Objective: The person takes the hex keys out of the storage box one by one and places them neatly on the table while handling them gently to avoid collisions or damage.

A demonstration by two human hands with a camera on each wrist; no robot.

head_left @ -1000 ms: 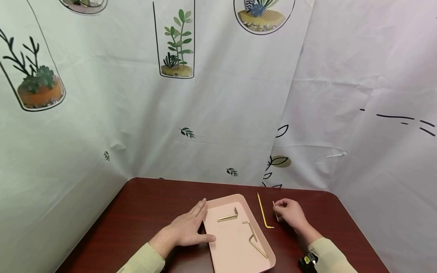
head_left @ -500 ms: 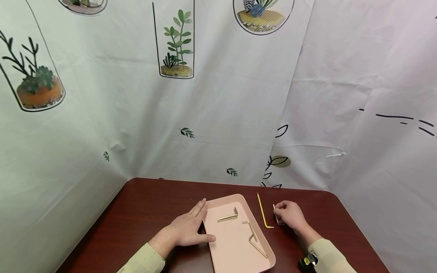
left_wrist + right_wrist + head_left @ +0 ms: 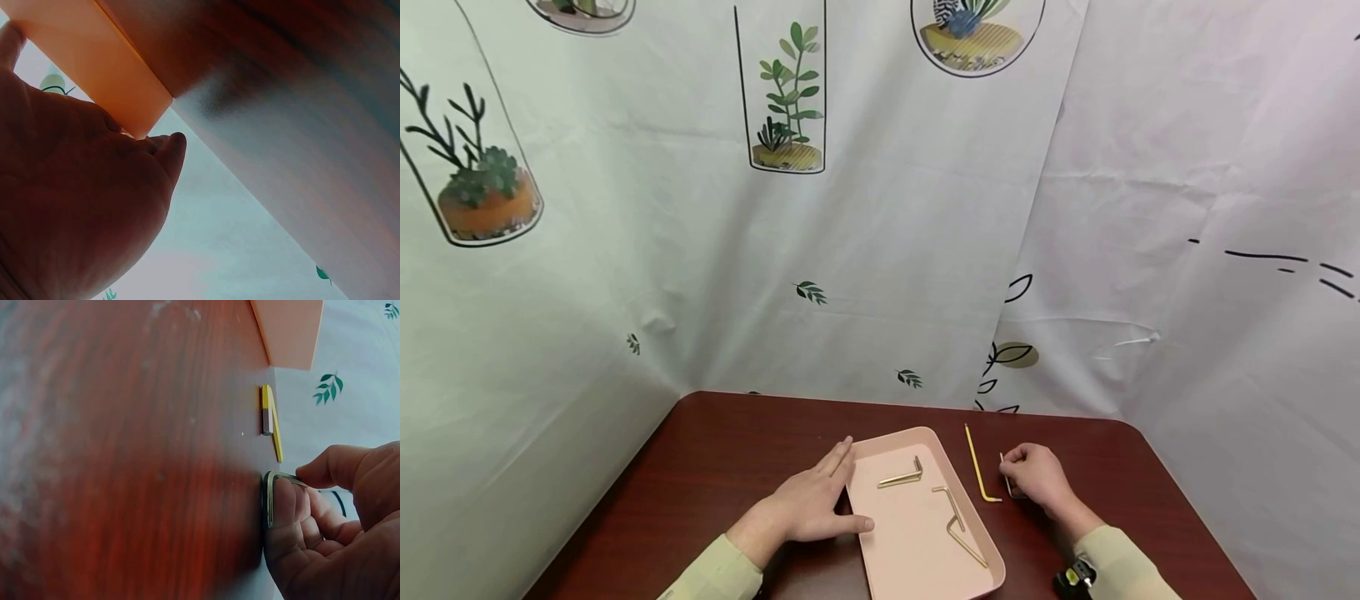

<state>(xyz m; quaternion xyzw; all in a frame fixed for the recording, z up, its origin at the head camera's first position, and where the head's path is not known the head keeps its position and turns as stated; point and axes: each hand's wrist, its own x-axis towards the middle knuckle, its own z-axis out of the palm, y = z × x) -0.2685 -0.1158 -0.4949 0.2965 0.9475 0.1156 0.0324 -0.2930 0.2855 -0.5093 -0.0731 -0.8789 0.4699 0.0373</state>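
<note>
My right hand (image 3: 1037,475) pinches a metallic L-shaped hex key (image 3: 270,495) between thumb and fingers, over the right part of the table. In the right wrist view the bend of this key lies right at the tabletop. Just left of that hand lies a yellow hex key (image 3: 976,463) with a bare metal short end. My left hand (image 3: 808,504) rests along the left side of a pink tray (image 3: 898,546), fingers straight and thumb over the rim. Inside the tray are several gold-toned hex keys, some near the far end (image 3: 899,479) and others by the right wall (image 3: 967,546).
The dark red wooden table (image 3: 737,442) has rounded far corners. White cloth (image 3: 880,250) printed with plants hangs close behind and around it. A black device with a yellow mark (image 3: 1077,577) sits at the right wrist.
My right hand has moved slightly toward the near edge with the hex key in its pinch. My left hand, the tray and the yellow hex key stay put.
</note>
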